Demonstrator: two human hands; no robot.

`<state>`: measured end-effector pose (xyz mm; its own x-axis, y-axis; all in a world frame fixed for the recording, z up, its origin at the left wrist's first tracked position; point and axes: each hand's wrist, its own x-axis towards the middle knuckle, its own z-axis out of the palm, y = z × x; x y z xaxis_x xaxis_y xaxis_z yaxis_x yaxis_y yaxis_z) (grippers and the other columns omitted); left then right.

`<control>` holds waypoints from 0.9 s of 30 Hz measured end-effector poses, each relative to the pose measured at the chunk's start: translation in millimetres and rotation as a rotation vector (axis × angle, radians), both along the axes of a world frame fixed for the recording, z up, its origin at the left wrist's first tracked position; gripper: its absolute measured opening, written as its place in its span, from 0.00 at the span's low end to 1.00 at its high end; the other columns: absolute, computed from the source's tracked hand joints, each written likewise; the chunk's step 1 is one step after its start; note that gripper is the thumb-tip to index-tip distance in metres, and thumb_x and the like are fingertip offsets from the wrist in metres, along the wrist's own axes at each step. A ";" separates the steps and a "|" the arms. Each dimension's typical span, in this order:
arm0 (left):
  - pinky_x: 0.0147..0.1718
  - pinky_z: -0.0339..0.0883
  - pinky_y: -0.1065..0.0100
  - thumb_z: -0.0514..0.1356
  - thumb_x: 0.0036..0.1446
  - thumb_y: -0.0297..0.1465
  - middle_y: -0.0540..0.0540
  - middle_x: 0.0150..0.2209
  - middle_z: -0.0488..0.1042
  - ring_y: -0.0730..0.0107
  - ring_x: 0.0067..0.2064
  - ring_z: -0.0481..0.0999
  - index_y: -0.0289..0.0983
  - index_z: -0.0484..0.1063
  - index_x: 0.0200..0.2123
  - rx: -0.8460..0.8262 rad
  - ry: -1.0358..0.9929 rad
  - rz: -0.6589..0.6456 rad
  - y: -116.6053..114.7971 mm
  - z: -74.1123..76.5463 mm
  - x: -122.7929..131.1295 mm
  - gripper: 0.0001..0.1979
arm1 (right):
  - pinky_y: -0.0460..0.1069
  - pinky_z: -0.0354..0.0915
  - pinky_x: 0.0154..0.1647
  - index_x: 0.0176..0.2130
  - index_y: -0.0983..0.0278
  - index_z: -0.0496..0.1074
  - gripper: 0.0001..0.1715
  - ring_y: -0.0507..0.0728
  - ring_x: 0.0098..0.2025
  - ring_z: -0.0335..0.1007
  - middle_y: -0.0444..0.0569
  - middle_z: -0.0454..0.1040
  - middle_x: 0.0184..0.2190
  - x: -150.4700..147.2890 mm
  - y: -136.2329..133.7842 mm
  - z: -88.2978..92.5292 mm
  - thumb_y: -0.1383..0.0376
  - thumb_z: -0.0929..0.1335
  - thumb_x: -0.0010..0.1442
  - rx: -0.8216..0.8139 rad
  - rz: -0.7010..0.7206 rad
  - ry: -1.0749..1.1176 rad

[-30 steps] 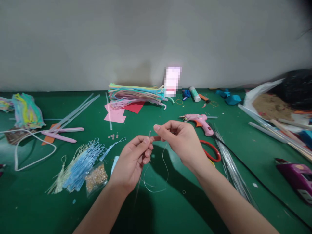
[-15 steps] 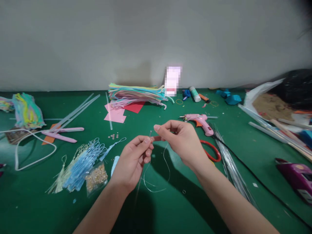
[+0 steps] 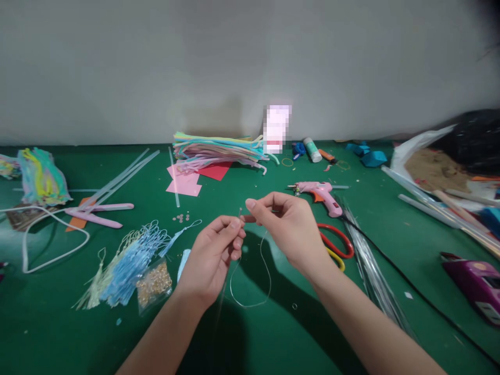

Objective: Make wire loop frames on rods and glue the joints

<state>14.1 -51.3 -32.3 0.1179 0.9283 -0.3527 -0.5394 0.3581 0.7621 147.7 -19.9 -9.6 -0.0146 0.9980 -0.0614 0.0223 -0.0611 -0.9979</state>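
Closest to me, the dark green felt-covered table [image 3: 273,333] is bare under my forearms. Above it a loop of fine clear thread [image 3: 250,303] sags from my fingers until it almost touches the cloth.

My left hand [image 3: 213,258] is clenched, its thumb and forefinger pinching a thin metal needle [image 3: 239,212] that stands upright, the tip poking out above my fingertips. My right hand [image 3: 289,229] meets it from the other side. Its thumb and forefinger are closed on the thread just beside the needle, and the other fingers are curled in.

The thread is nearly invisible against the green. If my right pinch loosens, I think the end could slip free and be hard to find again. A twist of my left fingers could roll the needle out of line or prick me. The hanging loop might also catch on my wrist.

To my left lie a small clear bag of gold beads [image 3: 154,284] and a bundle of pale blue tassels [image 3: 133,260]. To my right, red-handled scissors [image 3: 339,242] sit near my wrist. Further back there is a pink glue gun [image 3: 320,194], and a stack of pastel foam strips [image 3: 219,151] rests against the wall.
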 end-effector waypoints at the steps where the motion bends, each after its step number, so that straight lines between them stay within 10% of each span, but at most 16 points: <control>1: 0.17 0.57 0.84 0.67 0.54 0.31 0.53 0.26 0.68 0.85 0.23 0.63 0.33 0.72 0.29 0.002 0.002 0.001 -0.2 0.2 0.1 0.08 | 0.46 0.64 0.25 0.23 0.63 0.69 0.14 0.56 0.28 0.77 0.44 0.75 0.20 -1.2 -0.8 0.9 0.59 0.72 0.53 0.005 -0.007 -0.004; 27: 0.17 0.55 0.82 0.69 0.51 0.33 0.52 0.25 0.69 0.84 0.23 0.64 0.33 0.72 0.29 0.016 0.033 -0.008 -2.2 3.3 2.3 0.10 | 0.47 0.62 0.25 0.24 0.63 0.68 0.13 0.54 0.26 0.73 0.46 0.75 0.21 3.2 -2.7 6.3 0.60 0.71 0.55 0.069 0.012 -0.145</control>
<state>16.5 -53.5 -29.0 0.1142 0.9329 -0.3416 -0.5113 0.3500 0.7849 150.9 -22.6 -3.3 -0.0230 0.9997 0.0049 0.1666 0.0086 -0.9860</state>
